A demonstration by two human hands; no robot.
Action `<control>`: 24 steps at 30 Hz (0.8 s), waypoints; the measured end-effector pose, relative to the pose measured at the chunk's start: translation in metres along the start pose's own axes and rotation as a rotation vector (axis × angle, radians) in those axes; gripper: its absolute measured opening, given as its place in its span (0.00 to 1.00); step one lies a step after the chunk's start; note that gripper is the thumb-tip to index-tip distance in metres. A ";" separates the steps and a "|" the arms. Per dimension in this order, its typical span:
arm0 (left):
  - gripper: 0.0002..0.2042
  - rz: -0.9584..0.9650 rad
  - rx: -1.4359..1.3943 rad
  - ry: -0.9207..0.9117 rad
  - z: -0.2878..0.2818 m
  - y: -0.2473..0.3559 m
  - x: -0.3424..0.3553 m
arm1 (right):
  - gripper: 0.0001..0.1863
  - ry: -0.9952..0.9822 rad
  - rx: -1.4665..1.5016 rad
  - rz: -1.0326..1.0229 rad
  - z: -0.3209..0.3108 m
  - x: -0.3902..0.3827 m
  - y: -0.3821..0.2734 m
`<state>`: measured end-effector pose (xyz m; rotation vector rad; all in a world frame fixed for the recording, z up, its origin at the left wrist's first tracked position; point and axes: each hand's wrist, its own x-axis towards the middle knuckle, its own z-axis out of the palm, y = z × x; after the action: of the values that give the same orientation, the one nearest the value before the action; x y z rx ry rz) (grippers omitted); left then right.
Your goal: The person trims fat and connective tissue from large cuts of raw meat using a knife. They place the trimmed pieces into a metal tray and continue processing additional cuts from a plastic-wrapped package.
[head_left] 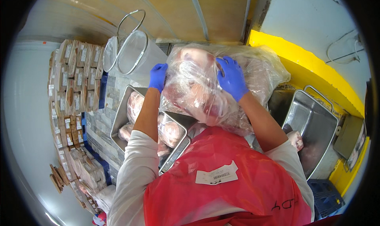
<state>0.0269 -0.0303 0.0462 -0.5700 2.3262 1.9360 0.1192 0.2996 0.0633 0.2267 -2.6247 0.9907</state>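
A large clear plastic bag of raw meat [194,81] is in front of me, its film wrinkled around pale pink pieces. My left hand [158,76], in a blue glove, is closed on the bag's left edge. On the upper right side of the bag, my right hand [232,78], also gloved in blue, presses with bent fingers and grips the film. More plastic-covered meat [265,69] lies just beyond my right hand. Below my left forearm stands a metal tub [118,119] with bagged meat pieces [171,131] in it.
Wire hoops [134,54] hold a clear bag at the upper left. Stacked cardboard boxes [77,77] stand far left. On the right are a metal tub [312,123], a meat piece [295,140], a yellow barrier [308,67] and a blue pallet [325,196].
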 end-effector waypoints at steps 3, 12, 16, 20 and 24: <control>0.09 -0.111 -0.090 0.075 -0.034 -0.015 -0.037 | 0.33 0.019 -0.015 -0.033 -0.001 -0.044 -0.023; 0.15 -0.199 -0.152 -0.065 -0.082 -0.066 -0.138 | 0.38 -0.304 -0.014 0.325 0.010 -0.061 0.009; 0.10 -0.139 -0.159 -0.325 -0.096 -0.069 -0.160 | 0.41 -0.343 -0.194 -0.055 0.014 -0.053 -0.018; 0.11 -0.025 -0.210 -0.249 -0.092 -0.074 -0.181 | 0.47 -0.377 -0.223 -0.345 0.044 -0.074 -0.098; 0.10 0.217 -0.123 -0.080 -0.087 -0.092 -0.186 | 0.48 -0.445 -0.314 -0.277 0.058 -0.080 -0.156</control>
<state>0.2456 -0.0817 0.0299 -0.2491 2.3171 2.1618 0.2203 0.1469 0.0894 0.7850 -2.9787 0.4650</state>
